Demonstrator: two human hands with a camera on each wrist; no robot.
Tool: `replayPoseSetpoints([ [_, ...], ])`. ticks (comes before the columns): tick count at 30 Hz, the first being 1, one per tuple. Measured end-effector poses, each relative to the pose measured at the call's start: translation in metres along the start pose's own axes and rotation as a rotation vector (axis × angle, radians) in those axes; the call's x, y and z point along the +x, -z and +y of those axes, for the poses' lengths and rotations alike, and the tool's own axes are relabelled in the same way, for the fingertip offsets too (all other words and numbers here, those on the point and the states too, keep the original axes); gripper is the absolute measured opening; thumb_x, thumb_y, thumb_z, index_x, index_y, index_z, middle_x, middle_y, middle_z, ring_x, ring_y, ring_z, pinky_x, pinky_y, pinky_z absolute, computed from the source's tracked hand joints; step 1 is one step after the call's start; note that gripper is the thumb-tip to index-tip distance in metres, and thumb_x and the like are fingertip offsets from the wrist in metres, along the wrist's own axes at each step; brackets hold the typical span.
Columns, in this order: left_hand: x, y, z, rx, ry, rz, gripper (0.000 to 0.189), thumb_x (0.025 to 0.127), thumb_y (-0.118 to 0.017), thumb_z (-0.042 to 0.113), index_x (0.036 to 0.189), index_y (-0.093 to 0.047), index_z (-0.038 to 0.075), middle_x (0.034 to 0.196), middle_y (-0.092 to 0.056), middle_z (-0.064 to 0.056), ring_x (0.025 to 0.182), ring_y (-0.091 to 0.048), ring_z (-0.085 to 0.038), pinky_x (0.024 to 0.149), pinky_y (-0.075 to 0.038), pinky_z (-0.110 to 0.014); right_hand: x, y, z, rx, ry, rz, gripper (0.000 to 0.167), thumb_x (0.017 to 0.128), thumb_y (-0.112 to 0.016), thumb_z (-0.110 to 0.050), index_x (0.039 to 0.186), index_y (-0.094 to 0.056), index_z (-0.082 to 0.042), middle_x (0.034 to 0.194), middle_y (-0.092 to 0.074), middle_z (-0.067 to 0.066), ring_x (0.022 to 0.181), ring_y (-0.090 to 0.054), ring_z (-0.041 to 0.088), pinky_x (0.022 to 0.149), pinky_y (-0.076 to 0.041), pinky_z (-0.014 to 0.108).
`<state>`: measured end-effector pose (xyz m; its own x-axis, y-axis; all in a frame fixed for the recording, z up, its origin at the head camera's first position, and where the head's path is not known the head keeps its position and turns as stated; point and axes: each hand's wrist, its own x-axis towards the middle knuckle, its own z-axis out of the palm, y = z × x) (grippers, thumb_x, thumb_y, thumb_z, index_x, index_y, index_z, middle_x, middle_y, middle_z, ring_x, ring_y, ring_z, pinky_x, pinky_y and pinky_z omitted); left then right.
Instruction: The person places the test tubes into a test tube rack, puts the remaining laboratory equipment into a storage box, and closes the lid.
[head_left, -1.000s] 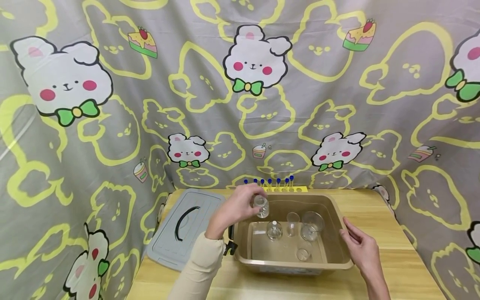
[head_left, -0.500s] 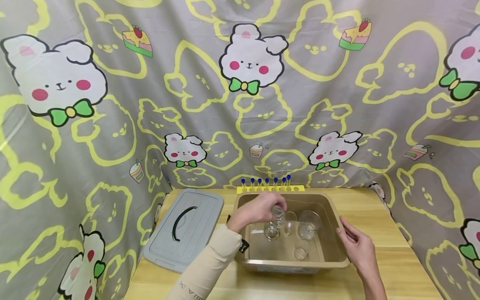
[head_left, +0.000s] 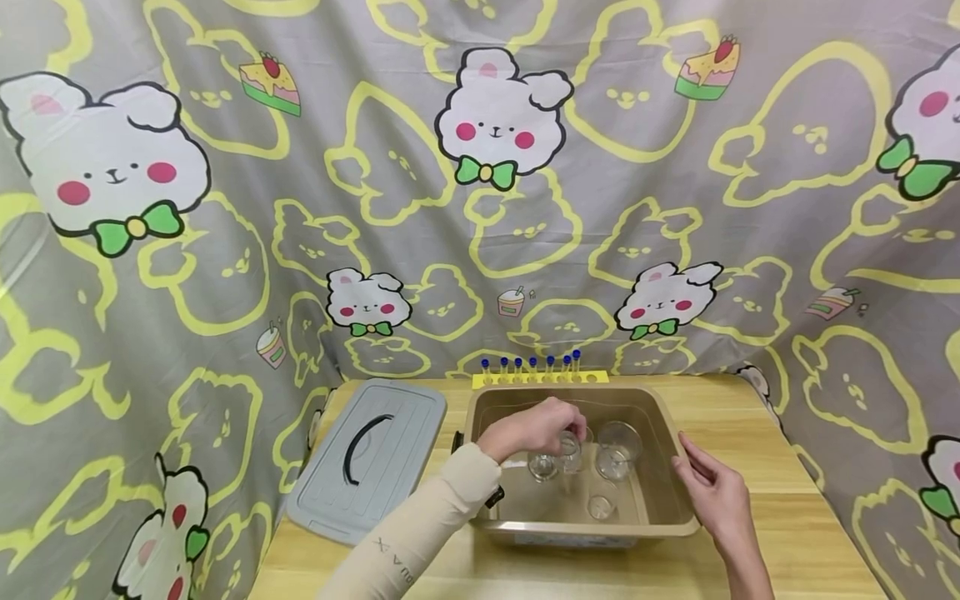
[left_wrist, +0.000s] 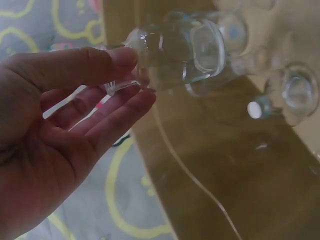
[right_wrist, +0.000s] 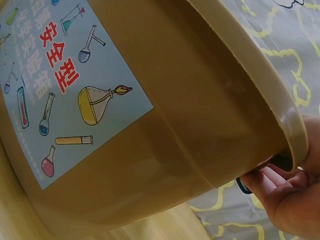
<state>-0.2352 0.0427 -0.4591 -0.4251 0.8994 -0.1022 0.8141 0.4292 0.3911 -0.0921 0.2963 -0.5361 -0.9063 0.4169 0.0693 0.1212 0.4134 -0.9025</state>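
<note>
My left hand reaches over the left side of a brown plastic bin. It pinches a clear glass bottle by its narrow end, and the wide end points down into the bin. Beside that bottle on the bin floor sits a small round glass vessel with a white cap, seen also in the left wrist view. Glass beakers, a larger one and a smaller one, stand farther right. At the bin's right side my right hand grips the rim, its fingers tucked beneath the lip in the right wrist view.
A grey lid with a black handle lies left of the bin on the wooden table. Behind the bin stands a yellow rack of blue-capped tubes. A patterned curtain surrounds the table. A black latch sticks out beside the left sleeve.
My left hand has moved right and down into the bin with the glass bottle. The right hand stays at the rim, and the head view has shifted slightly.
</note>
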Motion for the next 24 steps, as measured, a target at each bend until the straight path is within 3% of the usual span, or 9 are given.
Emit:
replayPoseSetpoints([
  [8, 0.008, -0.022, 0.003, 0.087, -0.051, -0.066, 0.031, 0.072, -0.079, -0.012, 0.094, -0.075, 0.010, 0.092, -0.071, 0.005, 0.083, -0.060, -0.003, 0.075, -0.045, -0.008, -0.001, 0.000, 0.001, 0.004, -0.021, -0.011, 0.047, 0.100, -0.068, -0.024, 0.141, -0.059, -0.002, 0.135, -0.056, 0.017, 0.088, -0.050, -0.028, 0.076, -0.046, 0.001],
  [17, 0.013, -0.040, 0.008, 0.162, -0.016, -0.140, 0.028, 0.074, -0.074, -0.015, 0.085, -0.072, 0.010, 0.080, -0.061, 0.006, 0.072, -0.051, -0.006, 0.059, -0.041, -0.013, 0.000, -0.001, 0.001, -0.017, -0.015, -0.003, 0.047, 0.101, -0.068, -0.025, 0.141, -0.059, -0.002, 0.135, -0.056, 0.016, 0.088, -0.051, -0.027, 0.075, -0.047, 0.002],
  [24, 0.018, -0.053, 0.004, 0.134, 0.011, -0.159, 0.029, 0.076, -0.066, -0.018, 0.083, -0.069, 0.010, 0.076, -0.055, 0.006, 0.068, -0.052, -0.005, 0.051, -0.040, -0.015, 0.001, -0.001, 0.001, -0.015, 0.006, 0.006, 0.045, 0.100, -0.069, -0.023, 0.140, -0.061, -0.002, 0.134, -0.057, 0.016, 0.088, -0.051, -0.027, 0.075, -0.046, 0.001],
])
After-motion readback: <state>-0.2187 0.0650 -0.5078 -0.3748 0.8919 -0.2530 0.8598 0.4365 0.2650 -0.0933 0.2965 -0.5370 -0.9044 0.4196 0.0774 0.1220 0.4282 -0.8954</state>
